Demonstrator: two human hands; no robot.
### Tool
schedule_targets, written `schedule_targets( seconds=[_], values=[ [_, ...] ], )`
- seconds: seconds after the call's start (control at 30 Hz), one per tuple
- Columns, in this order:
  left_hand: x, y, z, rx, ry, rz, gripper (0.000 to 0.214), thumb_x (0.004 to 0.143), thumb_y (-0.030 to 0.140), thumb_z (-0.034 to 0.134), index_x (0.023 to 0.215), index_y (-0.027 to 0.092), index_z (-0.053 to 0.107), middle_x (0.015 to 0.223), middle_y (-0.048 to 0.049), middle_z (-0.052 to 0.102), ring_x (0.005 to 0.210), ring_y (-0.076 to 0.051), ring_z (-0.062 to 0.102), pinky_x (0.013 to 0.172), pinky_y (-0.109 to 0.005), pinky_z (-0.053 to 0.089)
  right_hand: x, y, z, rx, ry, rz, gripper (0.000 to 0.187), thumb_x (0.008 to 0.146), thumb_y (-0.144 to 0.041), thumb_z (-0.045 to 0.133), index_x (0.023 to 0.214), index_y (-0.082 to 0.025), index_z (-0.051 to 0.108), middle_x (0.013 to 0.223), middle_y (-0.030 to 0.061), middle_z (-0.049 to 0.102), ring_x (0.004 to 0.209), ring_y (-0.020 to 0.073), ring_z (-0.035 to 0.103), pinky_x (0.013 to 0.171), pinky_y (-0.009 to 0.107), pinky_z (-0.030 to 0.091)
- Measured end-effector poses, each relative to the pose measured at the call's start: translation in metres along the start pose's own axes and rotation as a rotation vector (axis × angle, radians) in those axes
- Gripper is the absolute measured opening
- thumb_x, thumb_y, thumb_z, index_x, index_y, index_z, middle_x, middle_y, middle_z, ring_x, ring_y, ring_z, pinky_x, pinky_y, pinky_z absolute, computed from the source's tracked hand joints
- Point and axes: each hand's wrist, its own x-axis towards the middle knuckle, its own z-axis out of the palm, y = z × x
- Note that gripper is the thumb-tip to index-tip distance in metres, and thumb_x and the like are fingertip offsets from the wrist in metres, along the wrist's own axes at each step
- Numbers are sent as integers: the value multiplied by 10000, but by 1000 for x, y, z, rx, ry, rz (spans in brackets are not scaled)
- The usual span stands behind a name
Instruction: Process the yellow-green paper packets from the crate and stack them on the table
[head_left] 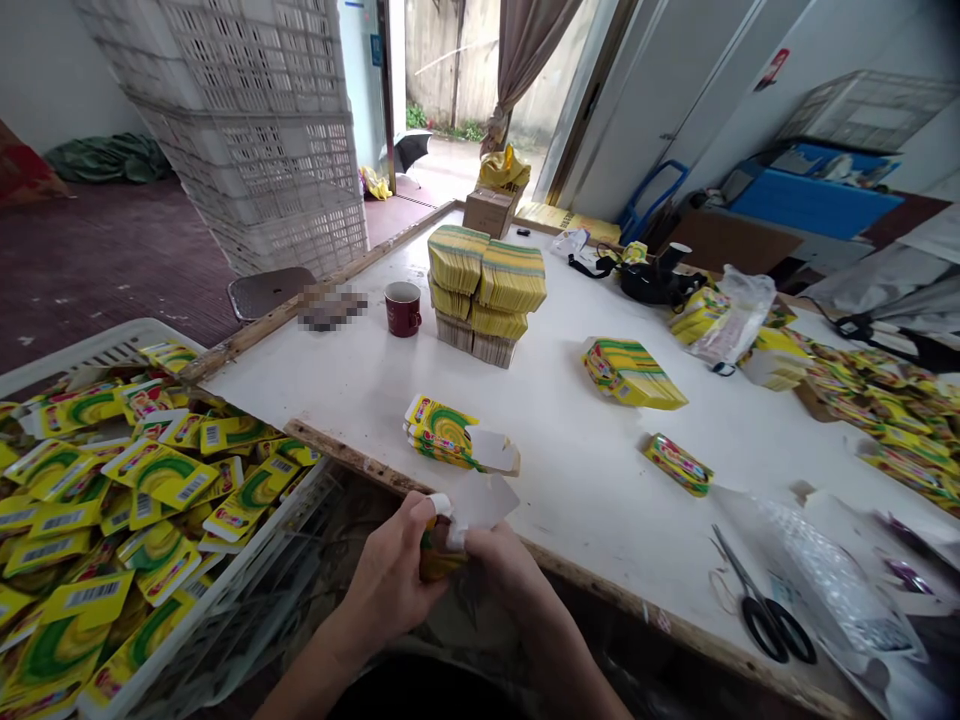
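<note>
Both my hands are closed together on one small yellow-green carton (pixel 437 558) with a white flap sticking up, just below the near edge of the white table (pixel 570 470). My left hand (pixel 390 580) grips its left side, fingers curled. My right hand (pixel 504 572) pinches its right side by the flap. A short way beyond them, on the table edge, lies a small pile of folded cartons (pixel 444 434) with an open white flap. At my left a white crate (pixel 112 350) is full of finished yellow-green packs.
A tall stack of flat carton blanks (pixel 486 290) and a red mug (pixel 403 308) stand mid-table. More blanks (pixel 631 375), a small red-green packet (pixel 679 464), scissors (pixel 765 605), plastic bags and loose packs at right. Stacked white crates (pixel 262 130) stand behind.
</note>
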Motion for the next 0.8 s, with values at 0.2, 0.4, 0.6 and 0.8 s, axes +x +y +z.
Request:
schedule_targets(
  seconds=[0.2, 0.4, 0.6, 0.8],
  values=[
    [-1, 2, -1, 90, -10, -65, 520, 672, 102, 559, 1116, 245, 328, 956, -46, 560, 833, -221, 606, 698, -314, 508, -1, 1, -2, -265, -54, -147, 351, 755, -421, 660, 965, -141, 638, 849, 55, 656, 794, 195, 583, 745, 304, 463],
    [3, -2, -2, 25, -64, -85, 586, 716, 147, 546, 1228, 211, 268, 995, -95, 585, 859, -247, 627, 695, -367, 543, -19, 2, 5, -757, -104, -352, 551, 898, -206, 411, 1437, -200, 296, 1427, 119, 416, 1359, 236, 348, 1141, 428, 257],
    [4, -2, 3, 33, 35, -33, 534, 772, 206, 553, 1230, 190, 279, 1127, -148, 492, 1006, -255, 584, 820, -413, 543, -13, 11, 0, -920, -82, -538, 650, 830, -48, 398, 1449, -209, 279, 1462, 137, 376, 1360, 223, 366, 1124, 410, 317],
    [2, -8, -14, 10, -26, -134, 529, 734, 225, 629, 1200, 244, 379, 1126, -65, 574, 1055, -236, 568, 901, -403, 505, -10, 2, -14, -1070, -152, -552, 707, 879, -107, 412, 1498, -210, 86, 1550, 177, 163, 1436, 268, 203, 1120, 458, 301]
  ],
)
